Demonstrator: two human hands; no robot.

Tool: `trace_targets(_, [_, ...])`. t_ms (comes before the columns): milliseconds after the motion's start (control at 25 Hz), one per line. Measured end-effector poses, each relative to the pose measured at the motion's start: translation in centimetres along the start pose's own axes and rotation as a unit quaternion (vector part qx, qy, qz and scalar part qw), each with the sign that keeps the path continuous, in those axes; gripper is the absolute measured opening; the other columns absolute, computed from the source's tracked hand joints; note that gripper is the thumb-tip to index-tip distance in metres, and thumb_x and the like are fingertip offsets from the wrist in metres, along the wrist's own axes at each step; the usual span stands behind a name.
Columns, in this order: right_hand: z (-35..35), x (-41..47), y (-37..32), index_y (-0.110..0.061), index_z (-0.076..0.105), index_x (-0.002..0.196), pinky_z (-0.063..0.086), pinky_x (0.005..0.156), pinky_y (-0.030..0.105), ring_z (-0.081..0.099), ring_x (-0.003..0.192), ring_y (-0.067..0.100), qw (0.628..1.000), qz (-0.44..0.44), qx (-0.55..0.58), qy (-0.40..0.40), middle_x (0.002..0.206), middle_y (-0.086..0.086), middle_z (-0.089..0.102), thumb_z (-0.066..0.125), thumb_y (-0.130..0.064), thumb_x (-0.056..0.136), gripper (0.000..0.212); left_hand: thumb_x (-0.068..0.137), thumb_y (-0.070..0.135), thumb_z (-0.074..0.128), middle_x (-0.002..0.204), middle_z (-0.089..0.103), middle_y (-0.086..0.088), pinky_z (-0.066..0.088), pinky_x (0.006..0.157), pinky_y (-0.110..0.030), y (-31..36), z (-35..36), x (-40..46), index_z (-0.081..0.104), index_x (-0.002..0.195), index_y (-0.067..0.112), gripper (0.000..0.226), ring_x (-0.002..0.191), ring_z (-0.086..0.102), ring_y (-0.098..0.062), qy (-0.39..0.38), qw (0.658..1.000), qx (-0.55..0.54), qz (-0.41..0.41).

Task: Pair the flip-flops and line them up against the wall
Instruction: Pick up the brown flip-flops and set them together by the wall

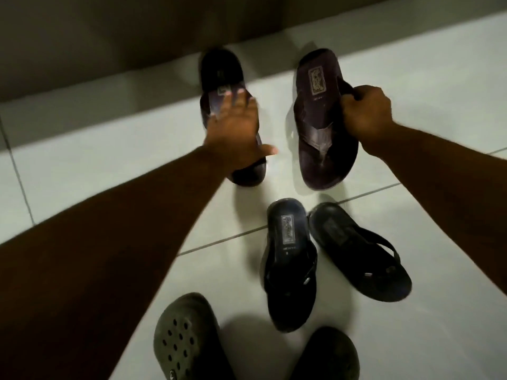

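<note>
Pinching the side strap between thumb and curled fingers, our right hand (365,111) holds one brown flip-flop (323,119) with its heel end toward the wall (109,37) and its toe end away from it; whether the sole rests flat on the tiled floor (82,165) or is slightly lifted, we cannot tell. We judge the strap was chosen as the handle because it lets the sandal be dragged or steered without gripping the broad sole. Our left hand (236,124) is spread, fingers splayed flat over the matching brown flip-flop (219,89), which lies nearer the wall, its heel close to the base of the wall; the image is blurred there, so actual contact is unclear. An open palm suits pushing or sliding rather than lifting, which we take to be the intent. The two brown sandals lie apart, a strip of bare floor between them, so this pair is not yet closed up or squared to the wall. Farther from the wall, a black flip-flop (288,264) and its mate (362,253) lie touching at the heels but splayed at the toes, untouched. Farthest from the wall, two dark clogs (186,338) appear at the frame edge, probably worn on our feet. We assess the task as early: first pair in hand, second pair pending.
</note>
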State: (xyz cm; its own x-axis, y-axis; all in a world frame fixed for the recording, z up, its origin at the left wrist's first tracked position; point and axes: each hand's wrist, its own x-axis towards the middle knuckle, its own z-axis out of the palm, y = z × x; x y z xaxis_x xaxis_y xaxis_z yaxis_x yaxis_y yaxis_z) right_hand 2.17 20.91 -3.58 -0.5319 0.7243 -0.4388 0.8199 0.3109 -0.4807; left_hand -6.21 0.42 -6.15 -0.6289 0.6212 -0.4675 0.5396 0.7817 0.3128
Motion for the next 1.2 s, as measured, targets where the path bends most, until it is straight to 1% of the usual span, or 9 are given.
trace_targets(80, [1.3, 0.3, 0.4, -0.006, 0.060, 0.122, 0.047, 0.087, 0.033, 0.061, 0.110, 0.033, 0.999, -0.002, 0.013, -0.052, 0.120, 0.014, 0.066, 0.047, -0.034, 0.095, 0.040, 0.078, 0.055, 0.063, 0.161, 0.012, -0.016, 0.018, 0.119, -0.054, -3.8, 0.9, -0.9, 0.022, 0.147, 0.011, 0.091, 0.148, 0.002, -0.038, -0.039, 0.998, 0.043, -0.022])
trace_targets(160, [3.2, -0.2, -0.3, -0.008, 0.055, 0.128, 0.045, 0.092, 0.032, 0.059, 0.114, 0.032, 0.995, -0.033, -0.003, -0.094, 0.127, 0.014, 0.062, 0.049, -0.038, 0.096, 0.044, 0.082, 0.045, 0.063, 0.159, 0.018, -0.015, 0.021, 0.119, -0.053, -6.6, 1.9, -3.0, 0.031, 0.144, 0.012, 0.077, 0.148, 0.003, -0.039, -0.039, 0.999, 0.011, -0.010])
trace_targets(240, [5.1, -0.9, -1.3, -0.007, 0.052, 0.129, 0.045, 0.100, 0.040, 0.057, 0.116, 0.039, 0.986, -0.079, -0.101, -0.110, 0.128, 0.021, 0.059, 0.050, -0.040, 0.095, 0.048, 0.083, 0.043, 0.062, 0.159, 0.020, -0.013, 0.021, 0.119, -0.053, -8.3, 2.9, -5.8, 0.032, 0.145, 0.014, 0.074, 0.148, 0.004, -0.038, -0.042, 0.999, -0.017, -0.007])
trace_targets(320, [7.3, -2.5, -3.0, -0.007, 0.047, 0.131, 0.045, 0.101, 0.045, 0.054, 0.116, 0.045, 0.969, -0.114, -0.169, -0.137, 0.128, 0.026, 0.054, 0.053, -0.042, 0.094, 0.052, 0.083, 0.043, 0.063, 0.160, 0.020, -0.011, 0.021, 0.118, -0.051, -10.2, 3.5, -8.3, 0.033, 0.145, 0.016, 0.074, 0.148, 0.004, -0.036, -0.039, 0.998, -0.034, -0.022])
trace_targets(520, [15.2, -9.3, -7.4, -0.012, 0.028, 0.146, 0.049, 0.099, 0.044, 0.056, 0.116, 0.042, 0.948, -0.156, -0.106, -0.258, 0.135, 0.021, 0.050, 0.057, -0.032, 0.092, 0.065, 0.082, 0.043, 0.064, 0.160, 0.022, -0.007, 0.027, 0.116, -0.052, -16.8, 3.5, -14.1, 0.037, 0.143, 0.019, 0.072, 0.149, 0.003, -0.033, -0.060, 0.995, -0.034, -0.065])
trace_targets(640, [19.9, -13.9, -9.5, -0.018, 0.013, 0.153, 0.046, 0.098, 0.040, 0.051, 0.122, 0.042, 0.942, -0.168, -0.101, -0.273, 0.140, 0.024, 0.042, 0.058, -0.037, 0.092, 0.078, 0.080, 0.040, 0.067, 0.160, 0.021, -0.005, 0.031, 0.114, -0.055, -21.6, 2.7, -18.0, 0.039, 0.142, 0.020, 0.071, 0.149, 0.001, -0.032, -0.070, 0.991, -0.050, -0.105])
trace_targets(920, [26.7, -19.7, -13.4, -0.015, 0.020, 0.150, 0.046, 0.094, 0.041, 0.053, 0.118, 0.041, 0.929, -0.213, -0.114, -0.282, 0.133, 0.025, 0.047, 0.059, -0.039, 0.091, 0.075, 0.080, 0.039, 0.068, 0.161, 0.019, -0.004, 0.027, 0.117, -0.052, -29.3, 1.7, -23.3, 0.036, 0.144, 0.019, 0.074, 0.150, -0.001, -0.029, -0.077, 0.985, -0.048, -0.144])
trace_targets(1120, [26.5, -20.4, -13.1, -0.013, 0.027, 0.148, 0.047, 0.102, 0.043, 0.055, 0.118, 0.038, 0.930, -0.214, -0.094, -0.283, 0.131, 0.021, 0.054, 0.062, -0.038, 0.089, 0.073, 0.080, 0.042, 0.067, 0.159, 0.024, -0.005, 0.027, 0.117, -0.049, -29.0, 3.5, -23.7, 0.038, 0.142, 0.023, 0.071, 0.149, 0.004, -0.030, -0.052, 0.986, -0.067, -0.140])
trace_targets(1200, [25.6, -20.3, -12.4, -0.012, 0.028, 0.147, 0.050, 0.099, 0.044, 0.058, 0.116, 0.037, 0.928, -0.211, -0.078, -0.296, 0.130, 0.019, 0.057, 0.063, -0.038, 0.089, 0.073, 0.081, 0.044, 0.065, 0.158, 0.027, -0.007, 0.024, 0.119, -0.047, -28.1, 4.2, -23.5, 0.040, 0.142, 0.023, 0.069, 0.149, 0.006, -0.033, -0.049, 0.989, -0.053, -0.127])
